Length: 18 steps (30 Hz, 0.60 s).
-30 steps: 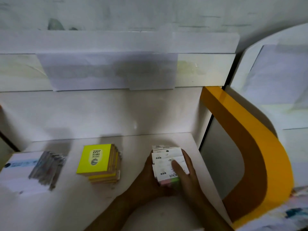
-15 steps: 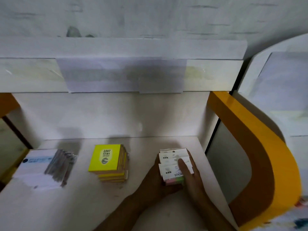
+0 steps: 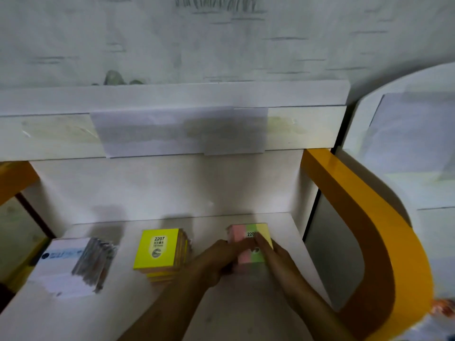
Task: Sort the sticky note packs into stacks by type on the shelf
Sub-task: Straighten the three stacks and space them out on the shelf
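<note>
A stack of pink, green and yellow striped sticky note packs [image 3: 246,244] stands on the white shelf [image 3: 221,316] at the right. My left hand [image 3: 216,259] grips its left side. My right hand [image 3: 273,254] holds its right side, fingers lying over the top pack's label. A stack of yellow packs [image 3: 158,252] marked 2207 sits in the middle of the shelf. At the left lies a white stack with clear-wrapped packs [image 3: 73,264] leaning across it.
An orange curved side panel [image 3: 369,230] bounds the shelf on the right. A white upper shelf board with taped paper [image 3: 177,129] hangs above. Another orange panel edge [image 3: 14,178] shows at far left.
The white-labelled packs that were on top between my hands no longer show; a pink, green and yellow striped face is now on top. The camera has tilted up slightly.
</note>
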Available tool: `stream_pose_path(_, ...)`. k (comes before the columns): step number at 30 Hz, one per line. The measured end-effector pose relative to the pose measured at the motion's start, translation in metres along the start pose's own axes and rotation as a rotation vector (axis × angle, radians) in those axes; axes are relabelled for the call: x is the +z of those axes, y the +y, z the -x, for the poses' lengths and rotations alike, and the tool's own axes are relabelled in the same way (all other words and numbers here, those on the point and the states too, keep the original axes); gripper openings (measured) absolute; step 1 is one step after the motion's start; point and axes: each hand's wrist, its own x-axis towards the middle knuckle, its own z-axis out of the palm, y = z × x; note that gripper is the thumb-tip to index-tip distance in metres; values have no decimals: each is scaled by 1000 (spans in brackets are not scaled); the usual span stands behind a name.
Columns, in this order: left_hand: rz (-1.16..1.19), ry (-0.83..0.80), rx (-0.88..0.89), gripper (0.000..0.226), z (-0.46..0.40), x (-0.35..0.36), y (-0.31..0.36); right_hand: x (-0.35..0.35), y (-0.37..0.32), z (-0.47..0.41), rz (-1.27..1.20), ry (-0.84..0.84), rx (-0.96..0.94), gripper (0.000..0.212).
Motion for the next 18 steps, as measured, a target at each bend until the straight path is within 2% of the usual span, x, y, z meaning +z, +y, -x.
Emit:
stream_pose_path(2, -1, 12, -10, 52, -1, 2, -1, 2, 4, -5, 56, 20, 8, 56)
stream_pose_path(6, -43, 57, -6, 81, -6, 1, -1, 1, 7, -9, 124, 60, 47, 63)
stream_pose_path(10, 65, 143, -17, 102, -7, 4, -2, 2, 23, -22, 108, 99, 18, 102)
stream_pose_path(12, 133, 246, 48, 110, -6, 6, -11, 2, 26, -21, 82, 121, -7, 105)
stream_pose_path(13, 148, 303, 91, 109, -1, 7, -16, 2, 20, -14, 57, 152, -30, 99)
stream_pose_path(14, 151, 339, 173, 96, 4, 10, -21, 1, 16, -7, 35, 176, -56, 89)
stream_pose_path(15, 151, 370, 267, 73, 12, 15, -25, 2, 12, -1, -1, 178, -86, 79)
stream_pose_path(16, 138, 368, 334, 50, 16, 18, -29, 4, 10, 2, -31, 150, -117, 71)
stream_pose_path(17, 114, 345, 374, 38, 18, 22, -32, 5, 10, 3, -48, 111, -139, 67)
stream_pose_path(18, 105, 316, 407, 36, 19, 25, -35, 6, 10, 3, -53, 77, -154, 65)
